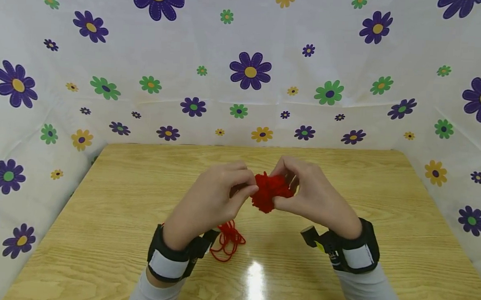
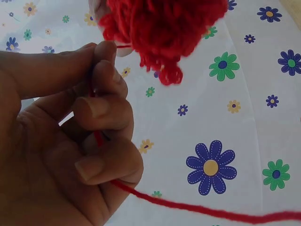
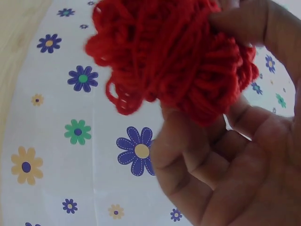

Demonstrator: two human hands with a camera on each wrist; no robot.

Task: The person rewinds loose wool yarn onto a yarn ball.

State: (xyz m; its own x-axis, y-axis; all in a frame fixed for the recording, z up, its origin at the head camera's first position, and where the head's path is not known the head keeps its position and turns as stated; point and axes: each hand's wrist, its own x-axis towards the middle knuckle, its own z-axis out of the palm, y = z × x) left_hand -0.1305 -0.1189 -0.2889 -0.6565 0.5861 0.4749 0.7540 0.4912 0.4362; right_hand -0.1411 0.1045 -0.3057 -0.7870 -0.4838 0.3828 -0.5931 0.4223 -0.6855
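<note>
Red yarn bundle (image 1: 265, 194) held in the air above a wooden table (image 1: 141, 176).
The right hand (image 1: 316, 192) grips this bundle between its thumb and fingers, just beside the fingertips of the left hand (image 1: 219, 192), which pinches the thin strand (image 2: 188, 206) and curls its other fingers over it. Below the left hand, near its wrist, loose loops (image 1: 228, 238) lie on the table; whether the strand comes from them, I cannot see. I judge that these loose loops could tangle if the left hand pulls quickly. Some stray loops (image 3: 130, 104) stick out from the bundle, away from the right palm, so they may slip off if this grip becomes weak, or catch on a finger.
</note>
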